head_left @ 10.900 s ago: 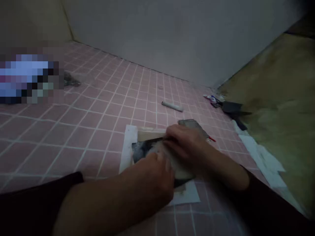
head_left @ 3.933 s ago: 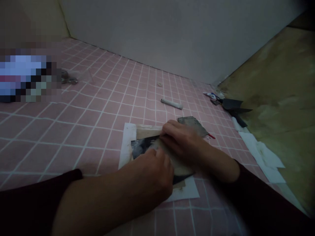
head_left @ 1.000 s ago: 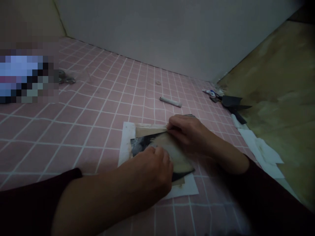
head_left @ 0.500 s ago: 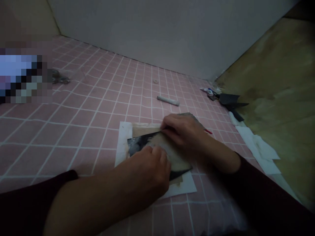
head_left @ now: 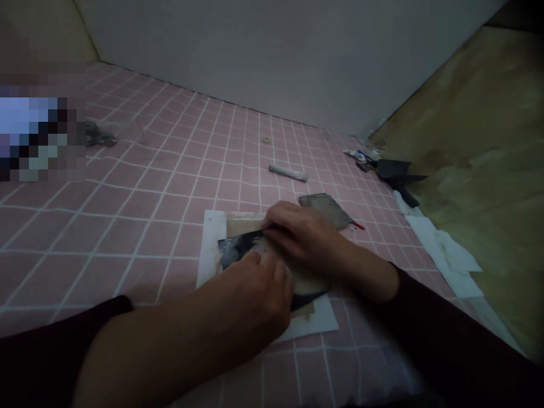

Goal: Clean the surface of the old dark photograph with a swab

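Left hand (head_left: 255, 292) curled down on dark printed sheet (head_left: 236, 246); right hand (head_left: 301, 238) pinching its upper edge.

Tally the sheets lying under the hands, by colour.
White sheet: 1
Tan sheet: 1
Dark sheet: 1
Total: 3

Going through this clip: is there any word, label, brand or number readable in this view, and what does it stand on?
Nothing can be read.
Small printed packet at the far right: colours show, but any print is too small and blurred to read.
Grey stick: no legible marking.
Dark mottled sheet: no legible writing.
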`<act>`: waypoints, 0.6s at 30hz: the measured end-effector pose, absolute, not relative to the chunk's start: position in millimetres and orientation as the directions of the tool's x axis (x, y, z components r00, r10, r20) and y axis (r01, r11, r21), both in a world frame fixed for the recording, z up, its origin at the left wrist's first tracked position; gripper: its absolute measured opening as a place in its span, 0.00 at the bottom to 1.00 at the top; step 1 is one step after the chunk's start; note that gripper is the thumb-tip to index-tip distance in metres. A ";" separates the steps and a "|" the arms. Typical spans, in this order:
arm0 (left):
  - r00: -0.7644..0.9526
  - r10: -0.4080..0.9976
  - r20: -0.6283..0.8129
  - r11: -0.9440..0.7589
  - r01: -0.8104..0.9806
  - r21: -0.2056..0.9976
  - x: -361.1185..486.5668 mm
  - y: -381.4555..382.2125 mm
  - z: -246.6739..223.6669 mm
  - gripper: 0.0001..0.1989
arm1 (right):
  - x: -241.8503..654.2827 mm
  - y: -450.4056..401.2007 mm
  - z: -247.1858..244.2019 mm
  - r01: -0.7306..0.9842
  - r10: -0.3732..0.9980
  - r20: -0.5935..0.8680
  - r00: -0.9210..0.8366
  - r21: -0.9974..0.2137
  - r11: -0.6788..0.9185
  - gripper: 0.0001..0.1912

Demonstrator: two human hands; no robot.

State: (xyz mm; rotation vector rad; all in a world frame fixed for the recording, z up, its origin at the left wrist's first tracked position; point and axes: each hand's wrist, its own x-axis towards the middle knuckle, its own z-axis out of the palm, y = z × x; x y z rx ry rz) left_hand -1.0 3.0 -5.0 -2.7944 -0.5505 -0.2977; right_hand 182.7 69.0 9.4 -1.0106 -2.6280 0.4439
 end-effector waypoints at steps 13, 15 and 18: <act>0.908 0.336 0.252 -0.900 0.388 -0.199 -0.3 3.5 -5.1 0.06 | 193.3 71.9 11.4 0.649 0.704 0.115 -0.701 -0.304 0.697 0.06; 0.914 0.326 0.240 -0.907 0.374 -0.194 -0.7 3.1 -5.3 0.06 | 197.6 74.0 12.6 0.692 0.733 0.082 -0.676 -0.271 0.669 0.05; 0.912 0.333 0.239 -0.898 0.384 -0.213 -1.4 1.9 -5.8 0.06 | 193.9 72.3 11.7 0.690 0.735 0.109 -0.669 -0.276 0.669 0.05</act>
